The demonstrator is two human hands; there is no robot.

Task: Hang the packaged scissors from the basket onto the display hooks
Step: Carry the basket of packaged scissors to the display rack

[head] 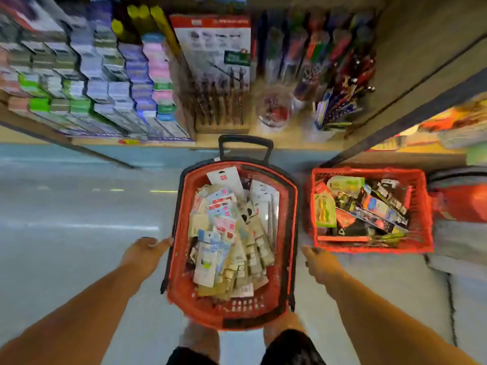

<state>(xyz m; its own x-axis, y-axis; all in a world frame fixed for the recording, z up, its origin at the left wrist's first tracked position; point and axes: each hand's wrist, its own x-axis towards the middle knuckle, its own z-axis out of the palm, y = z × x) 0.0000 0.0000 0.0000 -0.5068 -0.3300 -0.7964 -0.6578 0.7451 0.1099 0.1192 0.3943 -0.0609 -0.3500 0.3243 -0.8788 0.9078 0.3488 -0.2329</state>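
— Grey shop floor (79, 206) is spreading under everything, and shelves (105, 88) of blurred goods are rising on the far side. What is standing between the hands?

— A red basket (184, 293) with black rims is standing there, and its black pull handle (245, 142) is pointing away from the hands, toward the shelves. It is holding a heap of flat packets (232, 233), mostly white, pale blue and beige cards, piled almost to the rim. The blur is hiding which of them are scissors.

— And beyond the right hand?

— A red mesh crate (420, 206) is sitting just past its fingertips, apart from the basket. Mixed packs (369, 206) in green, orange, blue and black are lying in it.

— How are the hands lying?

— The left hand (147, 250) is reaching on a straight arm. Its fingers are stretching out and touching the basket's left rim, holding nothing. The right hand (320, 262) is hanging close beside the right rim, back upward. I cannot tell whether it is touching the rim or whether its fingers are curling. All the packets are lying inside the basket, between the two hands.
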